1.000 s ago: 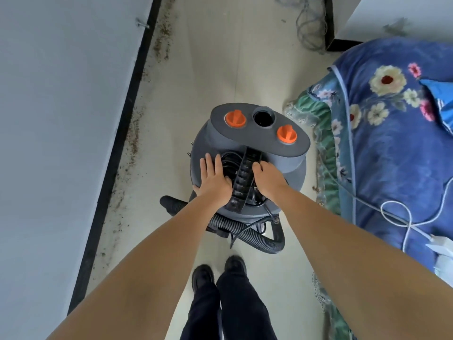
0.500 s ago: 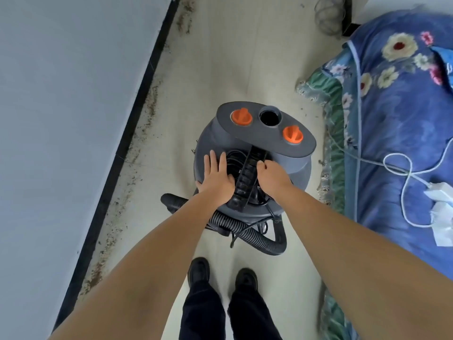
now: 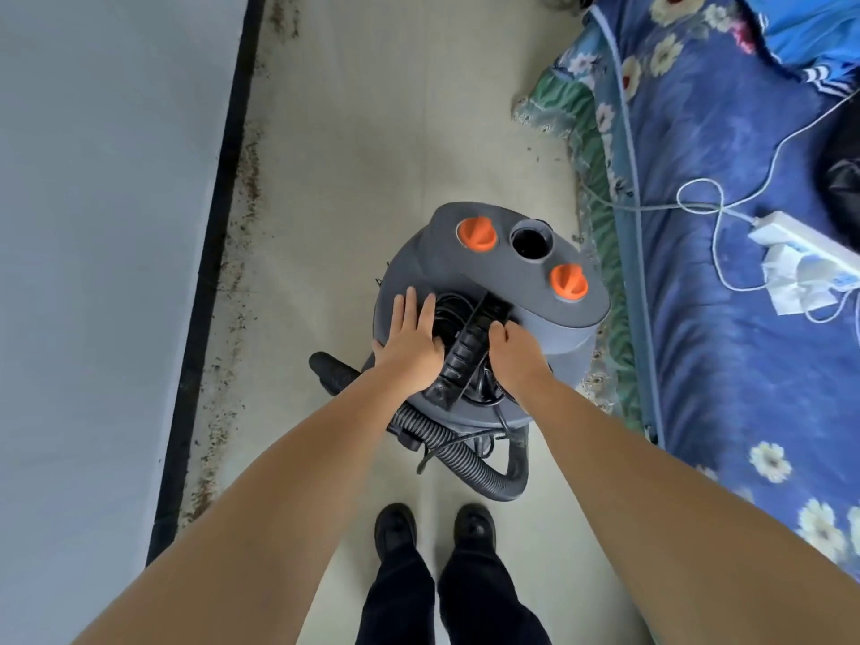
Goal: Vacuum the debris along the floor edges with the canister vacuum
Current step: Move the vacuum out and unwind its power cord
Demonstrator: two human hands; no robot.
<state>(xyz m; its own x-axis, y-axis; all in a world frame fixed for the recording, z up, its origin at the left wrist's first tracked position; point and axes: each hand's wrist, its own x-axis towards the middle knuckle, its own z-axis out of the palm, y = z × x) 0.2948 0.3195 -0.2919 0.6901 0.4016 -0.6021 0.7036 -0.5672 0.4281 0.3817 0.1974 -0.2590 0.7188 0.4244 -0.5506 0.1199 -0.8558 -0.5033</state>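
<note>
- left hand flat on canister vacuum lid; right hand curls at black handle
- both unchanged versus earlier; debris left
- handle axis runs away, tilted right

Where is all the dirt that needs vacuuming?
In the head view the debris lies in a speckled strip on the floor's left side, along the black baseboard, left of the canister vacuum.

The pale floor carries the grey canister vacuum, with debris along its edge.
</note>
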